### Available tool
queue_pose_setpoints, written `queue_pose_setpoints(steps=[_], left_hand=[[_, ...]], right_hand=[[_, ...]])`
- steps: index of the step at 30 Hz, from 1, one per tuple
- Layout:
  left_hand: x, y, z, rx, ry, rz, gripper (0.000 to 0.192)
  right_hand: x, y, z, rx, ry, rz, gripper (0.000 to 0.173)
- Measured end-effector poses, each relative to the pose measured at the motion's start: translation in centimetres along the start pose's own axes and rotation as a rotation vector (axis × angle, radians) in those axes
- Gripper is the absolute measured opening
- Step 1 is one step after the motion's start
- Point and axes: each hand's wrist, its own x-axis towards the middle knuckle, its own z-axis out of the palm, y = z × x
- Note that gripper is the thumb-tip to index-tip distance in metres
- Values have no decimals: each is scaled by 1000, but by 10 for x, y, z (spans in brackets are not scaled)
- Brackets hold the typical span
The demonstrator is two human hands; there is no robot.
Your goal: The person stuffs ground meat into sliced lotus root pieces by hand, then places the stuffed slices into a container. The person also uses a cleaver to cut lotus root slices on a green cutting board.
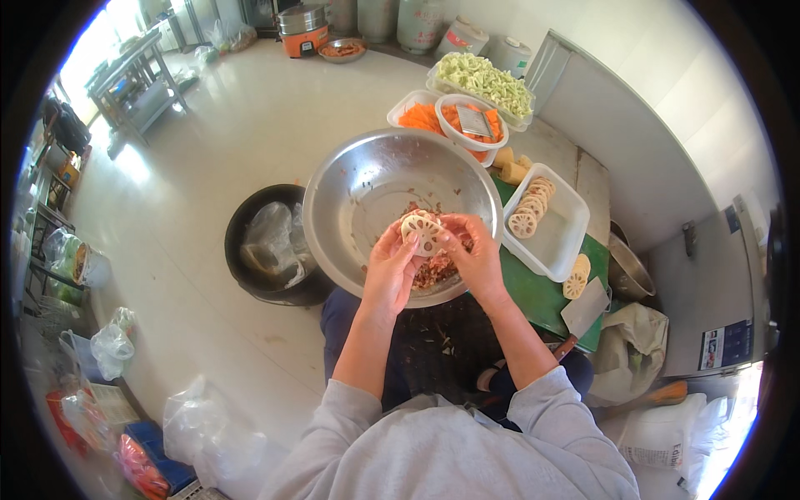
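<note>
Between the fingers and thumbs of both hands is a lotus root slice [422,235] with round holes. My left hand [392,265] grips its left side and my right hand [473,253] its right side. Below them, a wide stainless steel basin [350,187] holds a chunky minced meat mixture [431,274], partly hidden by my hands. At the right, a white plastic tray [559,240] holds a row of lotus root slices [531,207]. More lotus slices [576,276] lie stacked on the green cutting board [531,294], near a cleaver [582,312] with a wooden handle.
Left of the basin stands a black bucket [234,250] lined with a plastic bag. Beyond the board are peeled root pieces [514,172], a tub of carrot with a grater [475,120] and a tray of chopped green vegetable [481,84]. Gas cylinders [420,25] line the wall.
</note>
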Motion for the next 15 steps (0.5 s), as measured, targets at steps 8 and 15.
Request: queue_pose_setpoints(steps=[8, 15], left_hand=[[0, 1, -6, 53, 2, 97, 33], [-1, 2, 2, 68, 45, 126, 32]], right_hand=[[-1, -9, 20, -139, 23, -44, 27], [-4, -9, 28, 50, 18, -15, 21]])
